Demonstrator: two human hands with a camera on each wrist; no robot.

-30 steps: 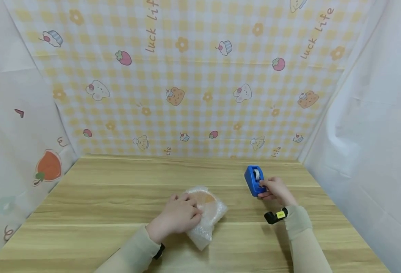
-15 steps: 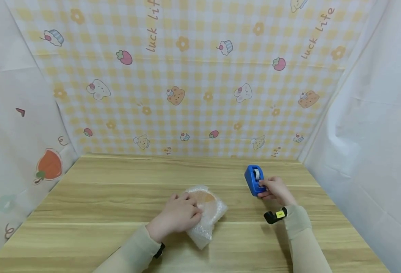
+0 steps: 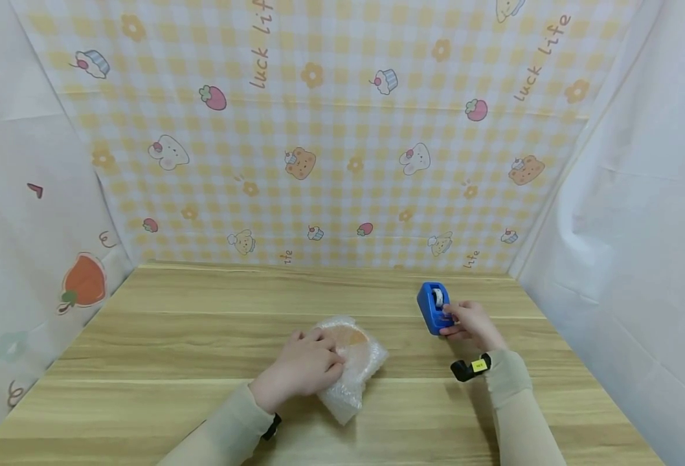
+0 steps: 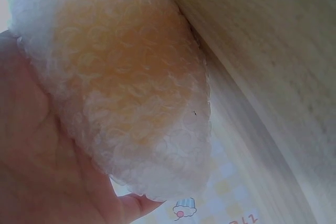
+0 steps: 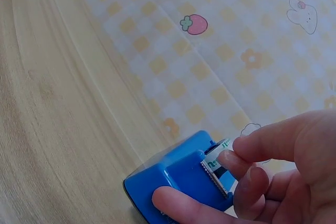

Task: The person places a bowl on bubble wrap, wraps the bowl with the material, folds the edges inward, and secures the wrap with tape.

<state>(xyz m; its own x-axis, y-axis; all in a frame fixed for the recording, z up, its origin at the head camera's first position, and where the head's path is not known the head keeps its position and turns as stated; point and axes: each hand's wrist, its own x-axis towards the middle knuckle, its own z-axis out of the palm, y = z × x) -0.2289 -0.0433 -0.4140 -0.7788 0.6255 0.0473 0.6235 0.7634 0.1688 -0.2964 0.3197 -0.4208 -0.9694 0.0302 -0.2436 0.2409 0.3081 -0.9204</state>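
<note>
A bubble-wrapped package (image 3: 357, 362) lies on the table, an orange and tan round shape showing through its wrap. My left hand (image 3: 304, 366) grips it from the left, bent fingers over its top. In the left wrist view, the palm (image 4: 47, 145) lies along the wrap; most fingers are hidden. To the right stands a blue tape dispenser (image 3: 426, 305), with my right hand (image 3: 473, 323) at its near end. In the right wrist view, one digit presses the blue body (image 5: 184, 174), while curled fingertips touch the printed tape (image 5: 214, 158) beside the toothed cutter (image 5: 214, 178).
The wood-grain table (image 3: 214, 330) extends around both objects. A yellow checked cloth (image 3: 331, 129) hangs behind its back edge. White cloths flank it, the left one (image 3: 22, 213) printed and the right one (image 3: 628, 259) plain.
My right fingertips shift slightly at the tape on the dispenser. The left hand and the package stay in place.
</note>
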